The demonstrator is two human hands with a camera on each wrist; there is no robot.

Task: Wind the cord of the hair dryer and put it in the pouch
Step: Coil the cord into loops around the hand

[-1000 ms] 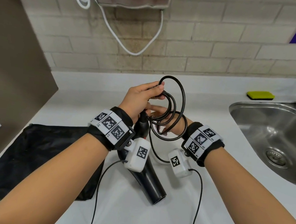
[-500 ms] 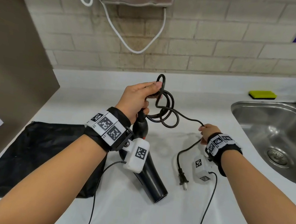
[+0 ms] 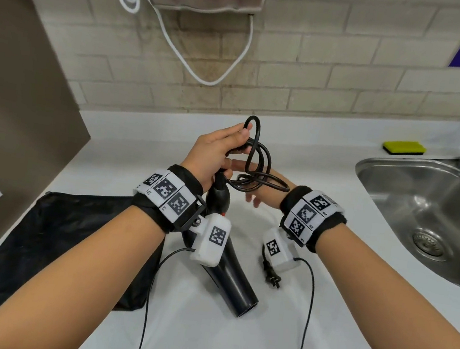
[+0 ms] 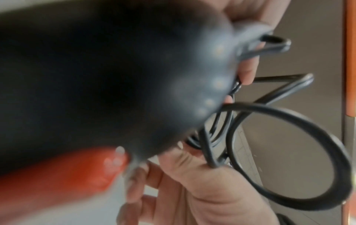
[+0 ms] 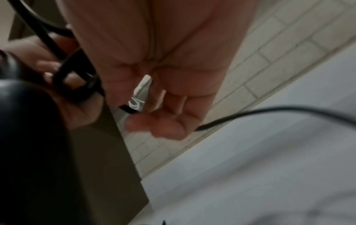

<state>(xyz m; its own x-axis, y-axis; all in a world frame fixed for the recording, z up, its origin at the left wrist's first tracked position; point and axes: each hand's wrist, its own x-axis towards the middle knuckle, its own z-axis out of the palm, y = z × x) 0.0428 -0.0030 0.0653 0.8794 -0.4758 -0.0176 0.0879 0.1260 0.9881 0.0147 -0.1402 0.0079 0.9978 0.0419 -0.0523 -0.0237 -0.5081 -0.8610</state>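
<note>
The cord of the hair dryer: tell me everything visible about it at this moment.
The cord is thin, black and rubbery-looking, gathered into several loose, uneven loops above the white counter. The left hand pinches the loops at the top, beside the dryer's handle end. The right hand is at the lower loops; its grip is unclear. A short tail hangs behind the right wrist, ending in the plug near the counter. Winding is unfinished.

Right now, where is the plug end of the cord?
In the head view the plug lies on the white counter, just right of the hair dryer barrel and under the right hand wrist camera, left of the sink.
</note>
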